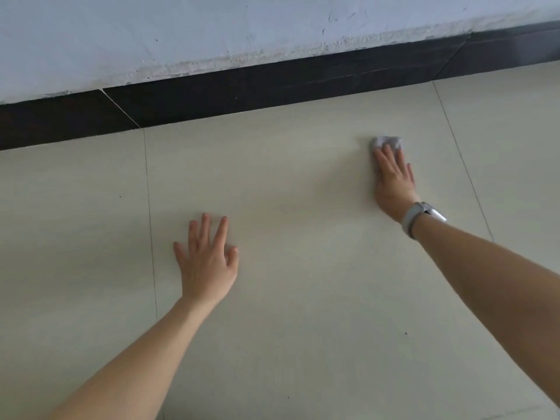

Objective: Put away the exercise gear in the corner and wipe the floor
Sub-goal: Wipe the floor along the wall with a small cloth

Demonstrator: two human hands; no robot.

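Two hands down on the floor (303,268), both mine, palms flat on pale cream tile. My right hand (394,180) is stretched out far ahead and to the right, pressing a small crumpled grey cloth (387,142) onto the tile. The cloth sits under my fingertips and bunches out just past them, toward the wall (151,40). My right fingers (383,160) lie extended over it — pressing down on the wad rather than curled around it, so pinned, not clenched. The cloth is a squashed lump, slightly wider than deep, its long axis running roughly left-right, about parallel to the baseboard (242,92). It lies well short of the baseboard, with bare tile between them. My right hand and forearm point up and a bit left in view, toward the wall.

A light grey wristband (415,218) with a pale device on it wraps my right wrist.

My left hand (206,262) is nearer to me and left of centre, well apart from the cloth, fingers spread and released — holding nothing, just flat on the tile. It sits just right of a thin grout line (150,207) that runs from the baseboard toward me. Another grout line passes to the right of my right hand.

Baseboard is dark, nearly black, tilted across the upper view; above it the wall is pale blue-white with chipped, scuffed paint along its lower edge. A few tiny dark specks dot the tile.
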